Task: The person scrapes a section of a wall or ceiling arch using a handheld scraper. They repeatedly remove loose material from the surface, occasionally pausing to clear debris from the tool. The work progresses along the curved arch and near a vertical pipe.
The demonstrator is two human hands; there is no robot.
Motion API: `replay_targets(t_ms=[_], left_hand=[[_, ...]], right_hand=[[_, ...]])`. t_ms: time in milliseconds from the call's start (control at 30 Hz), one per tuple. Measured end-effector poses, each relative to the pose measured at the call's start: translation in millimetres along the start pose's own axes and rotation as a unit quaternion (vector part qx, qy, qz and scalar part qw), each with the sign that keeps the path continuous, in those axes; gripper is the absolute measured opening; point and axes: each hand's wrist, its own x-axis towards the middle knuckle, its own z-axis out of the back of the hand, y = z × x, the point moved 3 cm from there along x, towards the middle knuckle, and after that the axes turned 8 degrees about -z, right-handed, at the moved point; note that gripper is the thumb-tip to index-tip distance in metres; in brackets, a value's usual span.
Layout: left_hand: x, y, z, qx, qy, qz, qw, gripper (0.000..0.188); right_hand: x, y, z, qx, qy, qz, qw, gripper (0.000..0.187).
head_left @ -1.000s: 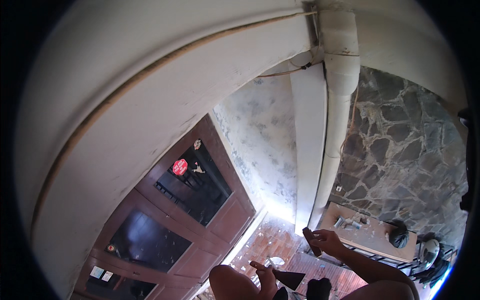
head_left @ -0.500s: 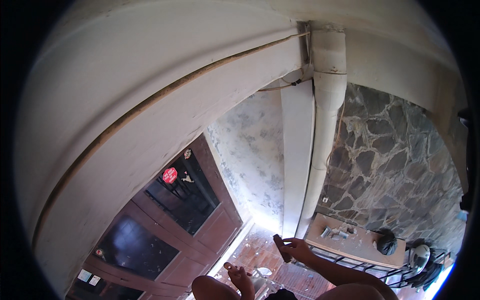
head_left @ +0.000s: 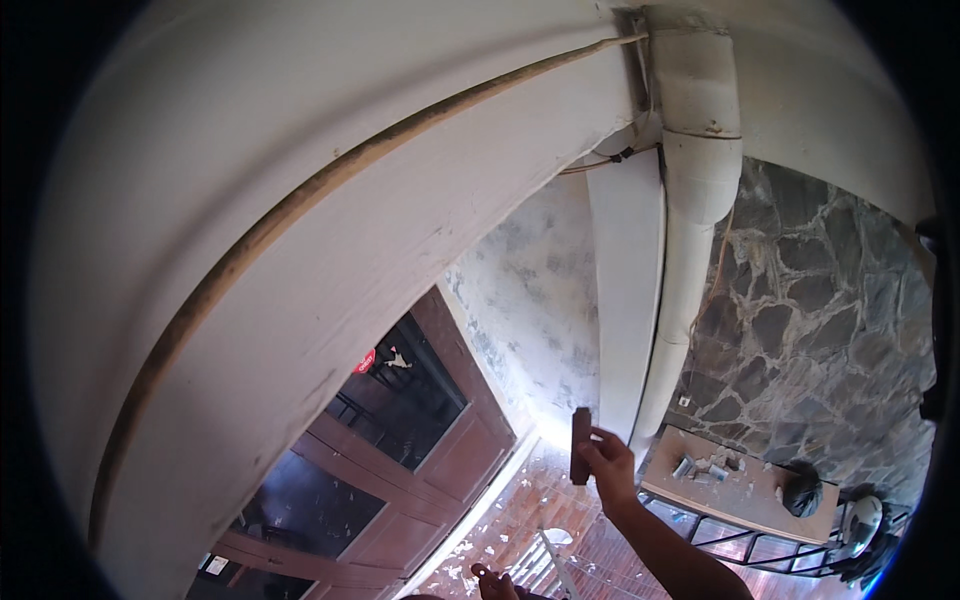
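My right hand is raised beyond the lower middle of the view, its fingers and thumb closed around a flat brown block. The block is held upright, apart from the pale mottled wall behind it. What the block is made of, I cannot make out. At the lower edge, my left hand shows only in part. Its fingers are curled, and whatever they hold is too small and dark to name. A metal ladder stands beside it, partly cut off.
A brown door with dark glass panes fills the lower left. Overhead runs a white beam with a tan pipe. A thick white drainpipe drops beside the stone wall. Below are a littered table and a tiled floor with scraps.
My right hand has risen with the block, which has turned more upright. My left hand sits lower in the picture and shows less. The whole view has shifted, moving the surroundings rightward.
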Motion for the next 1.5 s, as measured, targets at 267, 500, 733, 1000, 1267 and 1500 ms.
replay_targets(t_ms=[267,500,733,1000,1267,1500], left_hand=[[-37,72,26,-0.104,-0.017,0.208,0.972,0.019],[10,100,72,-0.142,-0.044,0.289,0.946,0.016],[3,41,66,-0.179,0.01,0.368,0.912,0.021],[4,8,36,-0.236,0.032,0.343,0.909,0.015],[5,2,33,-0.235,0.048,0.324,0.915,0.011],[10,-3,54,-0.204,0.022,0.355,0.912,0.013]], right_hand=[[-36,174,-65,0.065,-0.002,0.343,0.937,0.046],[-69,277,-125,-0.076,-0.027,0.503,0.861,0.052],[-92,331,-154,-0.073,-0.087,0.441,0.89,0.053],[-120,329,-169,-0.086,-0.18,0.403,0.893,0.063],[-137,306,-172,-0.008,-0.048,0.392,0.919,0.053],[-138,304,-169,-0.076,-0.056,0.385,0.918,0.054]])
